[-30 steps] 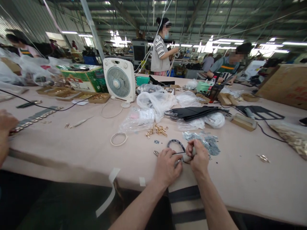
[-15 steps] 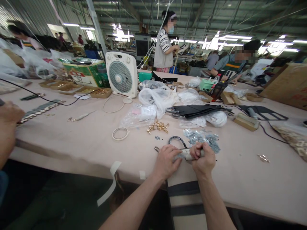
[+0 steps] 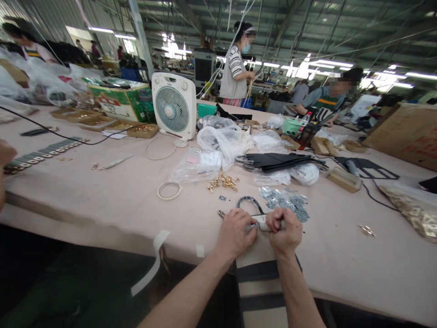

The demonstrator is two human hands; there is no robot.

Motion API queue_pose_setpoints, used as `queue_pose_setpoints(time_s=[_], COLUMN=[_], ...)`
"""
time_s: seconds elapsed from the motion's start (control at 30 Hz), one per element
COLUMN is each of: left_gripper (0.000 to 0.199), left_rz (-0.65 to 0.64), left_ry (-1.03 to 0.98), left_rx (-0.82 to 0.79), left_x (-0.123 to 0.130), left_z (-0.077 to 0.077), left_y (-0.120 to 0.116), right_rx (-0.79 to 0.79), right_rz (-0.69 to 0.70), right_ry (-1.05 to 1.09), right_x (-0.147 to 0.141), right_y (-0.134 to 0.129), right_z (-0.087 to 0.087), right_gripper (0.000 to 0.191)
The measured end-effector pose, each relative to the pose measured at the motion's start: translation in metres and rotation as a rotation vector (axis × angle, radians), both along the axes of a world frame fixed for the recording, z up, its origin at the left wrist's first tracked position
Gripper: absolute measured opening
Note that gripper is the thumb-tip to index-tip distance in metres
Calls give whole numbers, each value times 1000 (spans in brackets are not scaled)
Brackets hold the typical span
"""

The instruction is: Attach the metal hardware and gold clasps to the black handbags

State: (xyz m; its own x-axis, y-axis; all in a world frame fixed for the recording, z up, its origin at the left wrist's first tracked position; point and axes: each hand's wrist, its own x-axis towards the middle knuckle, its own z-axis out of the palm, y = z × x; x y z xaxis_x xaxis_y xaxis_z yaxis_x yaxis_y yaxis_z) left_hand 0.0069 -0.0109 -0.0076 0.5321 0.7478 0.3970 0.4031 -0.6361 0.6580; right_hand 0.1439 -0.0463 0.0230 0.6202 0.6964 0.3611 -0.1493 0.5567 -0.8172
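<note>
A cream-and-black striped bag [image 3: 261, 289] lies over the table's front edge, its black handle [image 3: 251, 200] wrapped in clear film. My right hand [image 3: 285, 230] is closed in a fist around a hand tool with a pale grey handle [image 3: 264, 226], held nearly level over the bag's top edge. The tool's tip points left, towards my fingers. My left hand [image 3: 237, 232] is closed on the bag's top edge, thumb and fingers close to the tip; what lies between them is mostly hidden. Beside its knuckles, a metal clasp [image 3: 221, 214] sticks out.
Gold metal fittings [image 3: 223, 182], a tape roll [image 3: 169, 191] and grey metal plates [image 3: 287, 202] lie beyond my hands. Farther back are plastic bags [image 3: 223, 141], black pieces [image 3: 280, 161] and a fan [image 3: 174, 107]. A co-worker's hand [image 3: 5, 155] shows at far left; other people work behind.
The view has shifted slightly. My right fist and the tool have turned a little and sit closer to my left hand. The co-worker's hand at left has moved further out of view.
</note>
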Motion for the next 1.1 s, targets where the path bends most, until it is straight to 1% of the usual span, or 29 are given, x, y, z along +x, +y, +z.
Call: queue_pose_setpoints(time_s=[0.13,0.33,0.47,0.53,0.6,0.67,0.77,0.83,0.9,0.97,1.03,1.1], left_gripper=[16,14,13,10,10,17,22,22,20,18,16,15], left_rz=[-11,-44,-42,-28,-12,6,-30,-34,-17,-2,-7,-17], left_ry=[38,48,44,39,32,12,11,25,47,70,91,115], left_rx=[7,-2,4,12,36,76,151,173,155,124,105,99], left_x=[-2,-3,-3,-1,0,2,5,6,5,4,3,3], left_z=[2,5,9,10,7,-1,-14,-16,-10,-1,6,10], left_y=[-1,0,0,-2,-3,0,10,11,7,0,-4,-5], right_rx=[-18,-52,-54,-69,-77,-57,-23,-19,-26,-42,-81,-135], right_rz=[22,5,-9,5,37,20,-99,-171,-211,-215,-187,-137], right_ry=[-44,-140,-117,-82,-34,33,133,168,181,183,175,154], right_x=[-3,-8,-8,-5,1,11,31,43,50,52,50,44], right_y=[0,-2,-3,-3,-2,-1,-3,-9,-17,-22,-24,-22], right_z=[-4,-11,-11,-11,-10,-10,-6,-1,5,10,12,13], right_gripper=[35,35,37,39,40,41,42,42,41,41,40,39])
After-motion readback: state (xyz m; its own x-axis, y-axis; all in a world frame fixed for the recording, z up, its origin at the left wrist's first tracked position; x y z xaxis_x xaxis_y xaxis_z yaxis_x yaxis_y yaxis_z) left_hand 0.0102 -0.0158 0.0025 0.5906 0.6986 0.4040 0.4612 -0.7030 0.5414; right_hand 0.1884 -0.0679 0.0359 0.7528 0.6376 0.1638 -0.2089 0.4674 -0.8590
